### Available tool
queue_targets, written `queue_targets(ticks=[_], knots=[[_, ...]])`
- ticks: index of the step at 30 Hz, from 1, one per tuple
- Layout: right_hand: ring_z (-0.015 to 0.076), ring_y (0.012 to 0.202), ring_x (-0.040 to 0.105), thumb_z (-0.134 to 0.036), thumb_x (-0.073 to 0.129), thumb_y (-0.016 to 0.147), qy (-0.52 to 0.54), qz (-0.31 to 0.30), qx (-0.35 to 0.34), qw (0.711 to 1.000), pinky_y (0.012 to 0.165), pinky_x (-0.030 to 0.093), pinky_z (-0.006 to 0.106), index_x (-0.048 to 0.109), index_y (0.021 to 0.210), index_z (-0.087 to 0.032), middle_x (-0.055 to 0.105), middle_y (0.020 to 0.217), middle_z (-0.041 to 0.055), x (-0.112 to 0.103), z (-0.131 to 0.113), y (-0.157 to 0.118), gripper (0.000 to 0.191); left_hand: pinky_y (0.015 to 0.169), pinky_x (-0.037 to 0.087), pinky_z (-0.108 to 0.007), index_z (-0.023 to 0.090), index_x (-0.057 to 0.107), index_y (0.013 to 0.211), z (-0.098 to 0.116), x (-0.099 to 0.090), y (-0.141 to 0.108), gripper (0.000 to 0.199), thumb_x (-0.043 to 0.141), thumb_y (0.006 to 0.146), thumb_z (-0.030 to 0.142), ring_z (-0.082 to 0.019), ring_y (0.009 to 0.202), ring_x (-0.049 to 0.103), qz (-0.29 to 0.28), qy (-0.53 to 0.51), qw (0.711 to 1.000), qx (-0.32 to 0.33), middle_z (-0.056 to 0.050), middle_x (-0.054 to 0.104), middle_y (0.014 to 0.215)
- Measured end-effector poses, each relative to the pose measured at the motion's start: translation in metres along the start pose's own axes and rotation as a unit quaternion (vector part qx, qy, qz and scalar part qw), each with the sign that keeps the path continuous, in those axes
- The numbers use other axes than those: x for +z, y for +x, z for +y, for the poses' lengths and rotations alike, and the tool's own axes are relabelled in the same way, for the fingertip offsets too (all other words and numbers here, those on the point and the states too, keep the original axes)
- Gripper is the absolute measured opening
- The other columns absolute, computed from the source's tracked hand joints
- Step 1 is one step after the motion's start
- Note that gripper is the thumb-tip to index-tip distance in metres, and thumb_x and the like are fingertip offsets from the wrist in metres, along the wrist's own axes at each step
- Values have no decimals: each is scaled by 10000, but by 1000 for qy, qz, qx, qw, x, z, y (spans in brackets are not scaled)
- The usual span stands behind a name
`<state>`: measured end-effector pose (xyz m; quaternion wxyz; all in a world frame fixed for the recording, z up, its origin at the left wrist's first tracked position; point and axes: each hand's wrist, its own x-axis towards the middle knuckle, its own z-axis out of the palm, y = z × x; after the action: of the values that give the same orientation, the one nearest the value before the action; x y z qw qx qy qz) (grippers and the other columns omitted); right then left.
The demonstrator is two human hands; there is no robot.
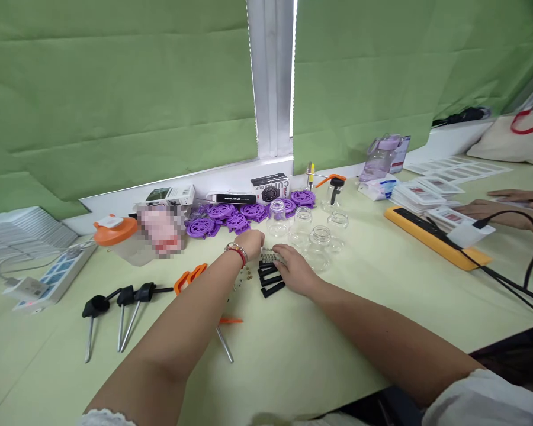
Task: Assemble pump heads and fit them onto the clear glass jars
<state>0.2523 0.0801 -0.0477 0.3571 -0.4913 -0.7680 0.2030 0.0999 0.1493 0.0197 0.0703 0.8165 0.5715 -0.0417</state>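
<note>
Head view: thin, silvery springs (267, 255) lie side by side on the bench (328, 349), between the left hand (250, 241) and the right hand (298, 271). Just nearer the wearer, slim black bars (273, 290) with hooked ends lie fanned out. The left hand is curled; I cannot tell whether it grips anything. The right hand's fingers bend at the springs' right ends, its grasp likewise unclear. Clear jars (320, 235) stand just beyond it.
</note>
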Motion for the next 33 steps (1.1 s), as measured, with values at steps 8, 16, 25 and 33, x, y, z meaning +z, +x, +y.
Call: queue_targets(ticks=[8,16,25,33], knots=[[244,1224,426,-224,442,862,-2,1,2,1000,1052,350,408,527,1228,-121,502,1295,140,3,2,1,389,700,450,-289,178,686,894,0,0,7,279,576,665,63,-235,850,622,9,-29,999,11,-103,674,930],[236,1254,399,-236,411,876,4,-7,4,1000,1063,336,416,487,1277,-127,472,1331,138,3,3,2,422,711,460,-227,200,690,989,-6,13,9,372,522,692,49,-173,841,622,-22,-80,993,87,-49,691,950],[254,1269,389,-284,382,903,-24,-31,13,999,1075,328,417,483,1280,-83,464,1344,161,2,2,1,439,787,449,-279,169,642,1054,-26,-23,-43,348,444,771,126,-211,948,596,17,-86,992,86,-89,661,1064],[276,1314,314,-228,380,913,-134,-62,-149,978,1069,298,477,556,1229,-143,431,1386,142,-4,-32,-12,371,556,381,-305,194,597,842,-49,-19,-173,395,342,846,496,-245,683,599,3,16,992,-124,-103,645,763]])
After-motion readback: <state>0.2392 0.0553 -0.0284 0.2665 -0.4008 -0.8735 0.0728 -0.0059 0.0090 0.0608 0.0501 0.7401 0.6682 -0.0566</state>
